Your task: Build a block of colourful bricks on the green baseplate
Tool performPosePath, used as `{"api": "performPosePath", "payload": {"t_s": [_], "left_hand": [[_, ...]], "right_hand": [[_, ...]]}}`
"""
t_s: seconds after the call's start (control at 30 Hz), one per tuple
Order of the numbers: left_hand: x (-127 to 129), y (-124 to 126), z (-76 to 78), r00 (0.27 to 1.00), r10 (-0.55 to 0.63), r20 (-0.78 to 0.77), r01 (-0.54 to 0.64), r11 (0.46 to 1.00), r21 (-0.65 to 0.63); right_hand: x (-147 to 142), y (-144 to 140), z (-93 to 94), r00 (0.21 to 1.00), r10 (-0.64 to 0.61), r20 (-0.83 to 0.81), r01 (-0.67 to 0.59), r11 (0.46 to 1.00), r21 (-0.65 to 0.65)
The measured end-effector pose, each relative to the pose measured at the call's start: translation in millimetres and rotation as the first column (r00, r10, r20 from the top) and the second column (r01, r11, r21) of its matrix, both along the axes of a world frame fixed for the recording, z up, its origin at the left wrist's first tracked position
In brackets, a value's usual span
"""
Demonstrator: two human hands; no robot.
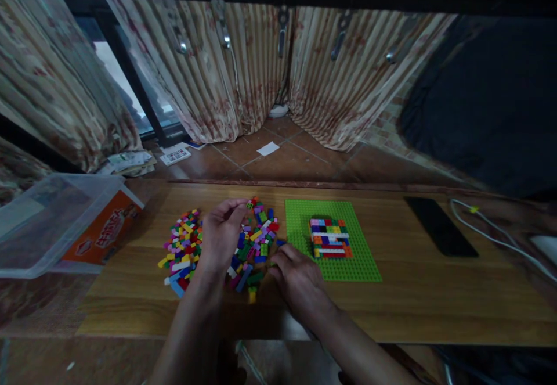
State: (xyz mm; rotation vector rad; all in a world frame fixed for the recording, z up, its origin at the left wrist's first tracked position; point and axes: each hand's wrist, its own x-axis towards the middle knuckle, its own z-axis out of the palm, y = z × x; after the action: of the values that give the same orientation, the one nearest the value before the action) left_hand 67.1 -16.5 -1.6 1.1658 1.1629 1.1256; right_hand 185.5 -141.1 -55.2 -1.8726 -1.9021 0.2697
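Resting on a heap of small, many-coloured plastic building bricks (217,243), both hands are busy at the near-middle of the long wooden table (418,303). The left hand (221,231) lies over the heap with its fingers curled and its fingertips pinched at the far edge, close to a small dark brick; whether it truly grips one I cannot tell. The right hand (296,277) sits palm-down at the heap's right edge, fingers bent toward the bricks; what it holds, if anything, is hidden.

Just right of the heap lies a flat, bright green studded baseplate (361,263), and on it stands a low block of stacked coloured bricks (329,237). Farther right lie a black phone (439,225) and a white cable (491,231). At the far left sits a clear plastic storage box (26,240).

Such bricks are probably light, rigid and smooth, so a loose one slips easily; pinching it by two opposite side walls, between thumb and forefinger, seems the surest hold.
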Motion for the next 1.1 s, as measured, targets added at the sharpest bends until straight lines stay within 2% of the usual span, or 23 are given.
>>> {"api": "performPosePath", "payload": {"t_s": [0.1,0.27,0.4,0.53,0.6,0.67,0.83,0.97,1.1], "left_hand": [[1,0,-1.0,1.000,-0.016,-0.008,0.016,1.000,-0.003],[3,0,-2.7,0.999,-0.039,-0.029,0.039,0.999,0.002],[6,-2,-3.2,0.996,-0.033,-0.080,0.035,0.999,0.022],[9,-4,-6.0,0.991,-0.066,-0.116,0.069,0.997,0.027],[10,-3,-9.3,0.988,-0.080,-0.132,0.087,0.995,0.044],[12,-3,-13.1,0.986,-0.097,-0.137,0.106,0.992,0.062],[20,-8,-16.8,0.983,-0.142,-0.117,0.150,0.986,0.067],[27,-15,-14.8,0.971,-0.195,-0.137,0.204,0.977,0.061],[30,-19,-14.6,0.960,-0.227,-0.166,0.242,0.967,0.075]], "right_hand": [[1,-2,2.2,0.999,0.005,-0.052,-0.004,1.000,0.019],[15,-13,13.4,0.951,0.005,-0.309,0.033,0.992,0.118],[47,-22,23.4,0.863,-0.127,-0.490,0.221,0.965,0.139],[84,-26,27.5,0.705,-0.329,-0.629,0.464,0.884,0.057],[98,-28,27.5,0.663,-0.375,-0.648,0.517,0.855,0.034],[108,-30,26.7,0.651,-0.391,-0.650,0.525,0.851,0.014],[117,-35,23.8,0.689,-0.418,-0.592,0.496,0.868,-0.036],[117,-36,23.1,0.807,-0.406,-0.429,0.448,0.894,-0.003],[116,-35,21.1,0.904,-0.290,-0.315,0.334,0.938,0.094]]}}
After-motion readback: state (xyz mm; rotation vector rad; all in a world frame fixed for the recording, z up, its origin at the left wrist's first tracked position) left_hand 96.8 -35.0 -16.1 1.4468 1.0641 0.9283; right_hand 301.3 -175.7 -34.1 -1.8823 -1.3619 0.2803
